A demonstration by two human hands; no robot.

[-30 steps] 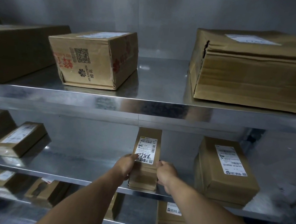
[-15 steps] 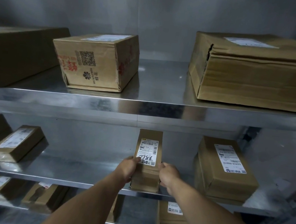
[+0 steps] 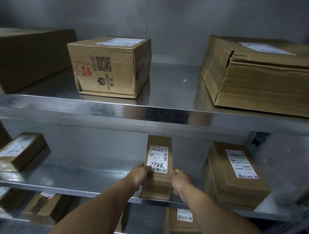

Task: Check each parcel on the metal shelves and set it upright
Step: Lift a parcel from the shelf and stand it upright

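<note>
The left hand (image 3: 139, 176) and right hand (image 3: 180, 181) clasp the sides of the narrow parcel (image 3: 159, 155), fingers apparently curled behind it; seat its base squarely on the shelf (image 3: 86, 178) before releasing.

Looks like a parcel depot or courier pickup stockroom: shiny sheet-metal shelves (image 3: 150, 114) stacked in tiers, brown cardboard parcels (image 3: 107, 66) with white barcode shipping labels (image 3: 241, 165) everywhere.

dim, cool light — glare on steel, edges warped
</note>
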